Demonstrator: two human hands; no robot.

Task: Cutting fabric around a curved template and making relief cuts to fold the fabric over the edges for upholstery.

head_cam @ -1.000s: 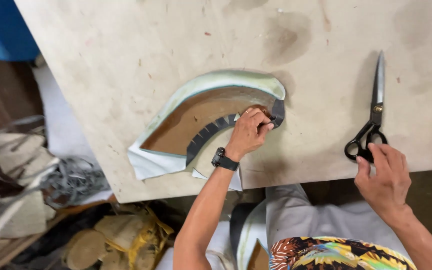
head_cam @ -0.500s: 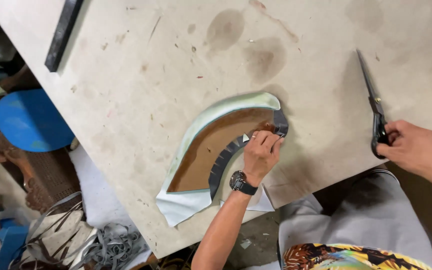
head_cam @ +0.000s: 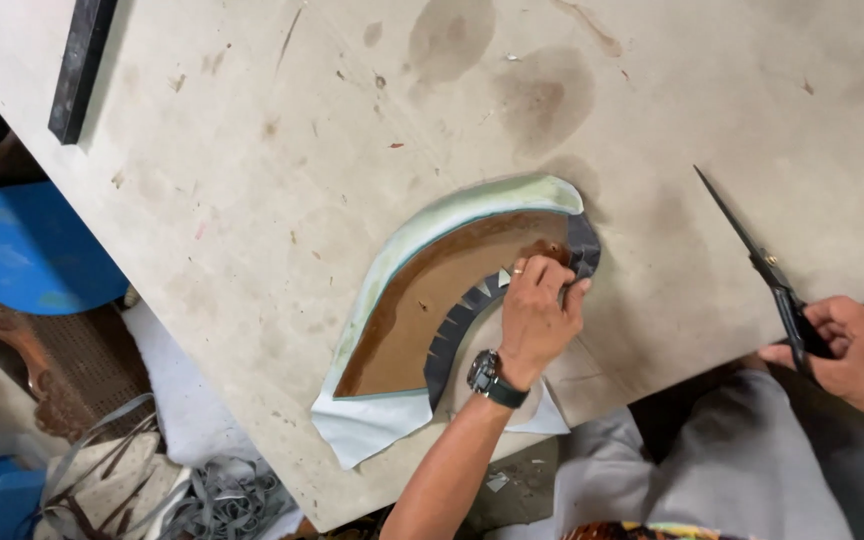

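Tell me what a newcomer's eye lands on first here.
First, the curved brown piece with its pale green border and notched dark strip, lying near the front edge of the stained table, with the left hand pressing on its right end. Next, the black scissors held by the right hand at the table's right edge.

Count: one curved leather piece (head_cam: 422, 310), one pair of scissors (head_cam: 767, 272), one wristwatch (head_cam: 485, 373), one blue stool (head_cam: 27, 250), one black bar (head_cam: 82, 65), two hands.

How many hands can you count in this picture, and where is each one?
2. The left hand presses on the curved brown piece mid-table; the right hand grips black scissors at the table's right edge.
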